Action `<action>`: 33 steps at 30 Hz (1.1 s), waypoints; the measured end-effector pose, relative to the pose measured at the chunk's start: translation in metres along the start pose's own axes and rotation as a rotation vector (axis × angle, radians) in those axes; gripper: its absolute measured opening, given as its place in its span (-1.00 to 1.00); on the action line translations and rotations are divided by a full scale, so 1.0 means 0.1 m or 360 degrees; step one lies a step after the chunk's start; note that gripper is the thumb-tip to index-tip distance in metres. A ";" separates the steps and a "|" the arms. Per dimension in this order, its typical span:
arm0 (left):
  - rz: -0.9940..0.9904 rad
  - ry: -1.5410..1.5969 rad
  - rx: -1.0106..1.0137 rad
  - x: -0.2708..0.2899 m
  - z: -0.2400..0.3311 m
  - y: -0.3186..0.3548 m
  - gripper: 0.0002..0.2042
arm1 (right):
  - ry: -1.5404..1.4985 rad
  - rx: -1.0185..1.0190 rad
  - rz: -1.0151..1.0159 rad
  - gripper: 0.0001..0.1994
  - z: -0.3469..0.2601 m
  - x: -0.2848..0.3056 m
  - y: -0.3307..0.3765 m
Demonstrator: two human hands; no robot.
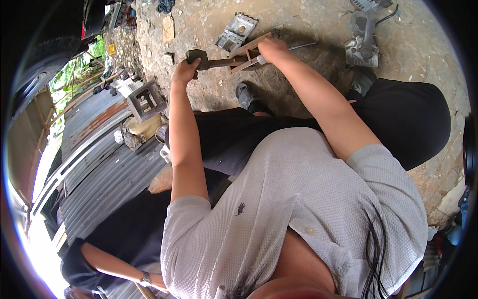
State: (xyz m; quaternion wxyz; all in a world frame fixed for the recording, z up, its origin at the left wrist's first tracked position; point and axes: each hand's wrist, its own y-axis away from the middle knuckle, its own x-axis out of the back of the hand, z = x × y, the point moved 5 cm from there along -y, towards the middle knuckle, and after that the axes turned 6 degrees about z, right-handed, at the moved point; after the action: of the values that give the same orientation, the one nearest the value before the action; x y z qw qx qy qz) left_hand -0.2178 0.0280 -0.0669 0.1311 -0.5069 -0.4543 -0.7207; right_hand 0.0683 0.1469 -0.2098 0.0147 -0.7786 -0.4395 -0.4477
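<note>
My left hand point(185, 71) is closed around a dark, block-shaped metal piece point(199, 58), with the thumb lying across it. From that block a rusty rod point(221, 63) runs right to a reddish-brown metal channel frame point(243, 62) low over the ground. My right hand point(272, 50) is closed at the frame's right side, on a slim tool with a pale handle end point(261, 59) and a long grey shaft point(302, 45). How the fingers share the tool and the frame is hidden. An opened silver metal casing point(237, 31) lies just beyond the frame.
Shoes point(245, 94) stand on the rough ground below my hands. A grey metal machine part point(362, 50) lies to the right. At left are a hollow concrete block point(146, 101) and corrugated metal sheets point(94, 149). Another person's arm point(112, 263) shows at lower left.
</note>
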 end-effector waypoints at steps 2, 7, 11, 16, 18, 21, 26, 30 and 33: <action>0.0031 0.0017 -0.0039 0.02 0.10 0.02 -0.45 | -0.0037 0.0138 -0.0012 -0.82 -0.14 -0.09 0.00; 0.0031 -0.0081 -0.0112 0.03 0.40 0.15 -0.49 | -0.0085 0.0237 -0.0086 -0.81 -0.17 -0.18 0.06; 0.0040 0.0028 -0.0127 0.06 0.45 0.18 -0.47 | -0.0199 0.0015 -0.0502 -0.82 0.24 -0.14 -0.18; 0.0044 -0.0027 -0.0115 0.05 0.41 0.16 -0.52 | 0.0067 -0.0081 -0.0444 -0.76 0.43 0.37 -0.25; 0.0072 -0.0039 -0.0109 0.06 0.45 0.14 -0.52 | 0.0059 -0.0094 -0.0413 -0.71 0.36 0.36 -0.29; 0.0123 -0.0090 -0.0121 0.06 0.47 0.13 -0.53 | -0.0050 -0.0096 -0.0522 -0.70 0.23 0.29 -0.19; 0.0094 -0.0111 -0.0103 0.06 0.43 0.03 -0.55 | -0.0135 0.0233 -0.0484 -0.66 0.04 -0.25 -0.33; 0.0112 -0.0123 -0.0141 0.05 0.46 -0.03 -0.55 | -0.1172 0.0013 -0.0255 -0.64 0.12 -0.20 -0.51; 0.0107 -0.0160 -0.0138 0.05 0.45 -0.01 -0.56 | -0.0603 0.0190 -0.0370 -0.67 0.15 0.07 -0.51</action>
State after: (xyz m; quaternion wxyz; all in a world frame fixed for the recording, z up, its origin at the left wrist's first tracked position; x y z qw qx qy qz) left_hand -0.1932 0.0650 -0.0604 0.1103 -0.5626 -0.4113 -0.7086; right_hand 0.0450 0.1891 -0.2326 -0.0736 -0.7906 -0.5469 -0.2653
